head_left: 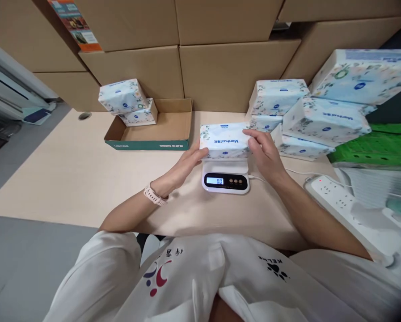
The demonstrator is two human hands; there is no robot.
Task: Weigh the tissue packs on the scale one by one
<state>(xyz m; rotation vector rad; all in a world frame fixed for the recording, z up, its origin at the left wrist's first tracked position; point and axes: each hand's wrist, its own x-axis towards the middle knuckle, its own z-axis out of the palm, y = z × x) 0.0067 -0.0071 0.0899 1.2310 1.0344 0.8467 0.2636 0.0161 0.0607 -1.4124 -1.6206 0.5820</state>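
Head view: a tissue pack held between two hands, over a small white scale on the table.

At left, a green-sided cardboard tray holds two packs at its left end, the upper pack jutting left over the lower pack; the bare bottom shows to their right. Next comes the left hand, fingers together along the held pack's left end, thumb on its near corner. The scale's display reads 0.0; whether the pack touches the scale I cannot tell. The right hand grips the opposite end, partly curled, index finger along the upper corner and thumb below. Farther right, more packs are piled beside a green plastic crate.
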